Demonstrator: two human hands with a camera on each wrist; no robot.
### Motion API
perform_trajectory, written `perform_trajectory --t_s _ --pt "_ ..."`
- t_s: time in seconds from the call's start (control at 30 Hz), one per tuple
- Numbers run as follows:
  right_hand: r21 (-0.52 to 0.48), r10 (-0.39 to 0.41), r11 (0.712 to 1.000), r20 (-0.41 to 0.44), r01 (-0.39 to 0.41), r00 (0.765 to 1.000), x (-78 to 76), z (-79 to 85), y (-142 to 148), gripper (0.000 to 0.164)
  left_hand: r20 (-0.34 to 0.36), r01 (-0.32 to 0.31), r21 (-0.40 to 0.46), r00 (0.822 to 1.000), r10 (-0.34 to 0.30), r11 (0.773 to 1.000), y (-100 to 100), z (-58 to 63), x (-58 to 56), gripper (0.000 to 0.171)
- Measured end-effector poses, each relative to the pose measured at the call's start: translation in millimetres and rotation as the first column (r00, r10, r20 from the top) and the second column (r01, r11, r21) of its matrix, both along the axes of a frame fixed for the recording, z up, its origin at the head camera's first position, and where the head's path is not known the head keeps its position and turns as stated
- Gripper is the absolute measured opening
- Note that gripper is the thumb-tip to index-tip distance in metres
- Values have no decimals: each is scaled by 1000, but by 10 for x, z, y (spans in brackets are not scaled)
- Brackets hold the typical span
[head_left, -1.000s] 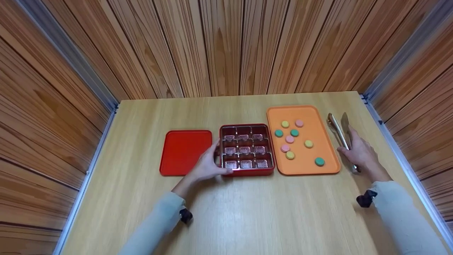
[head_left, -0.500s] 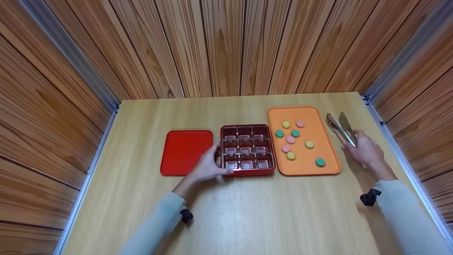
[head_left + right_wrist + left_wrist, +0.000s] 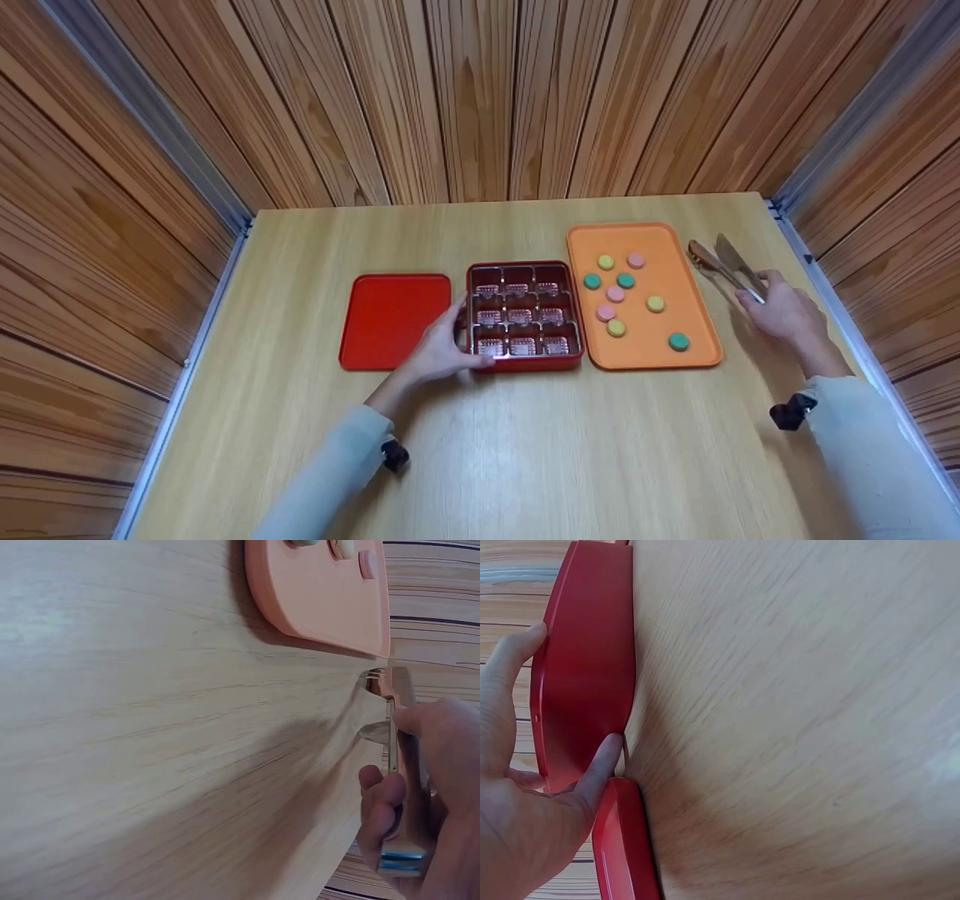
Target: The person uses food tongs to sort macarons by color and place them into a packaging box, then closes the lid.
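A red box (image 3: 532, 365) with a dark grid insert of several bare compartments stands mid-table in the head view. My left hand (image 3: 439, 351) holds its near left corner, thumb on the front wall and fingers along the left side; the left wrist view shows these fingertips against the box wall (image 3: 592, 652). My right hand (image 3: 787, 307) grips metal tongs (image 3: 724, 270) right of the orange tray. The tongs' arms stand apart, one tip toothed, the other broad and pointed. In the right wrist view, thumb and curled fingers wrap the tongs' handle (image 3: 409, 787).
An orange tray (image 3: 694, 315) with several small yellow, pink (image 3: 636, 260) and green (image 3: 679, 341) macarons lies right of the box. Left of the box lies a red lid (image 3: 390, 322). Wooden panels (image 3: 480, 105) enclose the table's back and sides.
My right hand has moved slightly right and up the tongs, its fingers closing round them, and the tongs have turned with tips leftward. My left hand and the box stay put.
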State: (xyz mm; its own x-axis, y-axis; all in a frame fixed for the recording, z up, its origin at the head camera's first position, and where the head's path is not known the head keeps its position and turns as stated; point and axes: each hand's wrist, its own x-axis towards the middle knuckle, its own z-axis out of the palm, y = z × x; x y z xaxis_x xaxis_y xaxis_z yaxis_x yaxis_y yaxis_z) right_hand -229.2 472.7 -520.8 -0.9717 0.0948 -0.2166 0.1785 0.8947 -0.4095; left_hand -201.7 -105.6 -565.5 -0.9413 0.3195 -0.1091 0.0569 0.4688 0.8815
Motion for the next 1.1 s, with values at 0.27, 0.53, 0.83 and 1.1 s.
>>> perform_trajectory --t_s 0.27,0.53,0.83,1.1 --pt "1 -4 1000 -55 5 998 0 55 38 73 -1 7 6 1000 -7 1000 13 -5 0 125" --pt "35 22 999 -81 -19 996 -106 77 129 77 -14 -13 4 1000 13 1000 8 -12 -1 125" --pt "61 95 994 -89 -90 991 -195 87 207 81 -16 -15 -42 1000 15 999 -4 -12 27 129" --pt "90 93 992 -110 -83 990 -113 318 -46 67 -31 -7 -47 1000 5 999 -1 -19 31 131"
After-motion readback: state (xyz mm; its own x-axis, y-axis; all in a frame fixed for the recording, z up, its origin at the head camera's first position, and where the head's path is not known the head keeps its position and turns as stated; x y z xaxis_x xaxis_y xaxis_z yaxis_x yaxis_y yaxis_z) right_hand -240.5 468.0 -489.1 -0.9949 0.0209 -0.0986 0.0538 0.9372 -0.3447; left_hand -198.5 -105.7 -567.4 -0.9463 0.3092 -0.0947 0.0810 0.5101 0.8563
